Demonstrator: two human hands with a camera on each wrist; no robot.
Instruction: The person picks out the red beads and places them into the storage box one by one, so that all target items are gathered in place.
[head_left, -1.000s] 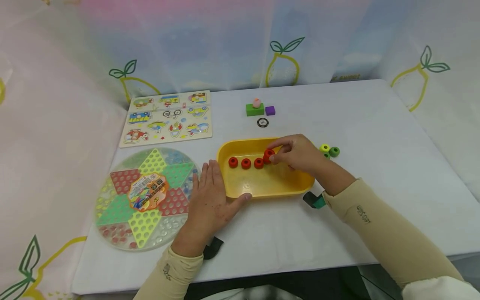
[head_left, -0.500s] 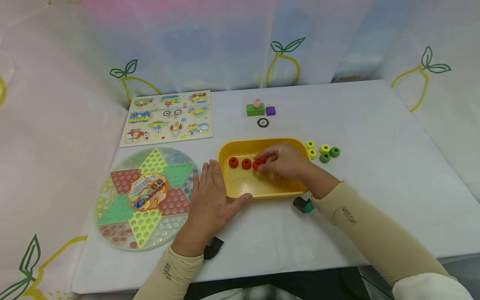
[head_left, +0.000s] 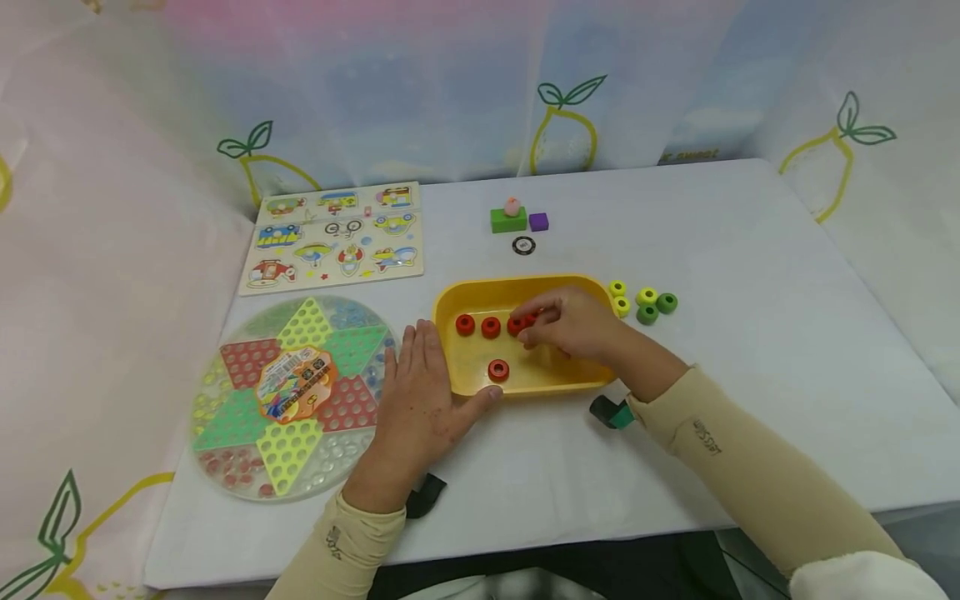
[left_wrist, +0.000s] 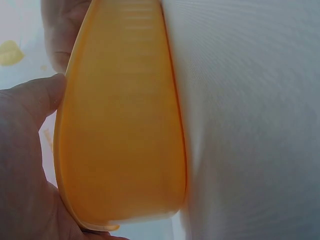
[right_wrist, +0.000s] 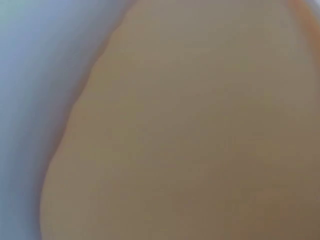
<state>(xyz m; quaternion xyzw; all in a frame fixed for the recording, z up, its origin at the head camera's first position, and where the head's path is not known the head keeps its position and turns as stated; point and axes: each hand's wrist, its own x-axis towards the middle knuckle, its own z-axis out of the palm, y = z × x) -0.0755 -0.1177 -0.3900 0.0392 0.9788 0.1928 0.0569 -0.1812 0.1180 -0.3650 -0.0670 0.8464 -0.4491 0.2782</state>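
Observation:
A yellow tray (head_left: 555, 382) lies on the table, and round red beads with holes are inside it. Two beads, a left one (head_left: 465, 325) and a middle one (head_left: 491, 327), stand in a row. The row's third red bead (head_left: 515, 326) is at the fingertips of my right hand (head_left: 573, 325), which pinches another red bead (head_left: 531, 319), partly hidden by the fingers. A separate red bead (head_left: 498, 371) lies near the tray's front wall. My left hand (head_left: 420, 400) rests along the tray's left end, fingers straight and thumb on the front rim. Skin fills the blurred right wrist view.
Right of the tray sit several yellow beads (head_left: 647, 296) and green beads (head_left: 647, 314). Behind it are a green block (head_left: 508, 221), a purple block (head_left: 538, 222) and a black-and-white disc (head_left: 523, 246). A picture puzzle board (head_left: 330, 237) and a round Chinese checkers board (head_left: 300, 396) lie left.
My right hand has moved left and down to the row with its bead. Another red bead has appeared near the tray's front wall. My left hand has stayed in place.

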